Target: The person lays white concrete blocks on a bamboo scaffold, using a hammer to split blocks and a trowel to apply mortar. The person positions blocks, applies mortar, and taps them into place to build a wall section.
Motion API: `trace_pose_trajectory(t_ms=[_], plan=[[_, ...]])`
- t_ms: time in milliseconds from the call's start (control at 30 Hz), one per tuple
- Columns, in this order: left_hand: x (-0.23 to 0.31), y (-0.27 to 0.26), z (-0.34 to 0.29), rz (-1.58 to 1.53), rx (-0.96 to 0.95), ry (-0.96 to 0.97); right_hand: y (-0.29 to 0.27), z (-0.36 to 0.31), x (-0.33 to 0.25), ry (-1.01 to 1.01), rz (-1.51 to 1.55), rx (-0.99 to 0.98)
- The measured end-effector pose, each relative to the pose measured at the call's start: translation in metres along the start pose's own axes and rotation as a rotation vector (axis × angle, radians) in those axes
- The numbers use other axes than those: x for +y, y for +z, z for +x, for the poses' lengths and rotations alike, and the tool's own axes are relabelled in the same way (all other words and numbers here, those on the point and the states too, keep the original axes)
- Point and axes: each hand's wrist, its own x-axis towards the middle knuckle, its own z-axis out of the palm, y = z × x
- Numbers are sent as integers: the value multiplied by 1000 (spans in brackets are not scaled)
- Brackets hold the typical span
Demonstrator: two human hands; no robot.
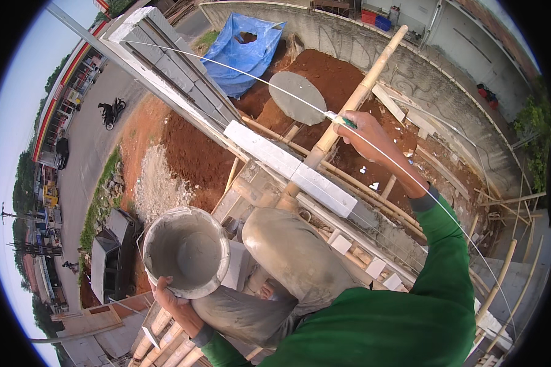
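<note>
My right hand is closed round the green handle of a trowel, arm stretched out ahead over the far side of the block wall. Its rounded grey blade points left, away from my fingers. A taut white string crosses the view diagonally, passing by the trowel and my right forearm. With my left hand I grip the near rim of a round bucket, tilted toward me; wet grey mortar coats its inside and lies in the bottom. Between the hands runs a row of pale blocks.
Bamboo poles cross beside the wall, with more under my bent legs. A tall stack of pale blockwork rises at the far left. Below lie red soil and a blue tarp. A vehicle stands left of the bucket.
</note>
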Motion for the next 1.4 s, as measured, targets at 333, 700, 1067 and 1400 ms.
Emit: trace_pose_trajectory(t_ms=[333, 700, 1067, 1400], plan=[[1, -22, 35, 273, 135, 3, 122, 63, 210, 99, -185, -135], [-4, -35, 45, 321, 119, 3, 194, 81, 250, 15, -214, -486], [-7, -31, 40, 360, 62, 31, 178, 53, 264, 0, -231, -445], [6, -12, 30, 478, 95, 18, 93, -70, 292, 205, -169, -338]])
